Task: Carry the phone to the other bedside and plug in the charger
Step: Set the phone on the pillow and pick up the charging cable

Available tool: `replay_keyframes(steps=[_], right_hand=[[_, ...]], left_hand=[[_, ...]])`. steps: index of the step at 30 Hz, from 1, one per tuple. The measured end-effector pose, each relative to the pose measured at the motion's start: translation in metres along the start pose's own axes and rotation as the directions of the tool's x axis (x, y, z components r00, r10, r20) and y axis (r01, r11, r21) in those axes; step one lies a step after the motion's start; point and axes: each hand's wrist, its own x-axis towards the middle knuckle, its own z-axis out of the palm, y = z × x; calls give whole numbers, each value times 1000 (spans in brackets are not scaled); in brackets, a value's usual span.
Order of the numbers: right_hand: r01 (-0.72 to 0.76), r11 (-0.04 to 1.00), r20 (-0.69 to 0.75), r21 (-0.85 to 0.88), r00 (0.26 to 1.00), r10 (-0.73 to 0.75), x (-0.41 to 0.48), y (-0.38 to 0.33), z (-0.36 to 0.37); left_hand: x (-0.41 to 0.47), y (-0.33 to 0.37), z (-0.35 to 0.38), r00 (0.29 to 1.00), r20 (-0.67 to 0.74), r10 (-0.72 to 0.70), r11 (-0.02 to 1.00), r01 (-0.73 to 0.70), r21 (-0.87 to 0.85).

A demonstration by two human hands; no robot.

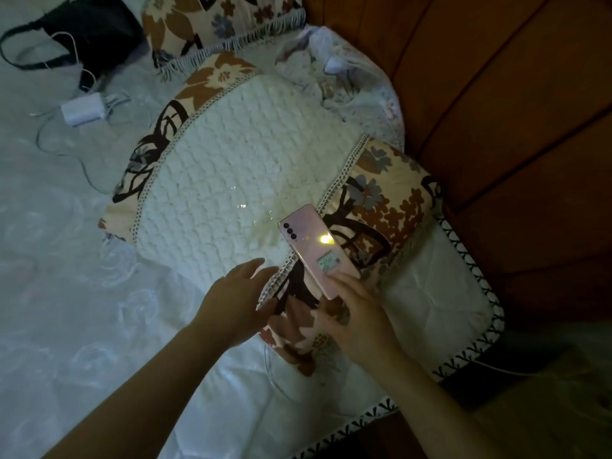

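Note:
A pink phone point(314, 246) lies face down on a flowered pillow point(251, 180), its camera end pointing up and left, a light reflecting off its back. My right hand point(357, 313) rests on the phone's lower end, fingers over its edge. My left hand point(235, 303) hovers open just left of it, near the pillow's trimmed edge, holding nothing. A white charger block point(82, 111) with its thin cable lies far off on the bed at the upper left.
A black bag point(86, 31) sits at the top left on the pale bedsheet point(66, 293). A second flowered pillow point(225, 18) lies at the top. The wooden headboard point(496, 111) fills the right. A white cable point(496, 369) runs by the bed's right edge.

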Motion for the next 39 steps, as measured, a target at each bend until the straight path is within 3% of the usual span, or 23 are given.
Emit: replay_keyframes(steps=[5, 12, 21, 29, 39], right_hand=[[52, 998, 136, 35, 989, -56, -35, -9, 27], [10, 1000, 217, -17, 976, -6, -77, -6, 90], [-125, 973, 34, -196, 990, 134, -96, 28, 211], [-228, 910, -130, -345, 972, 194, -93, 53, 259], [-205, 945, -71, -255, 979, 194, -137, 54, 277]], left_hand=[[-32, -7, 22, 998, 7, -70, 997, 70, -14], [-81, -48, 56, 992, 54, -117, 992, 119, -43], [-103, -116, 124, 995, 102, 5, 1000, -3, -18], [-126, -148, 164, 985, 167, 32, 999, -30, -15], [-145, -158, 171, 984, 175, 38, 999, -35, -21]])
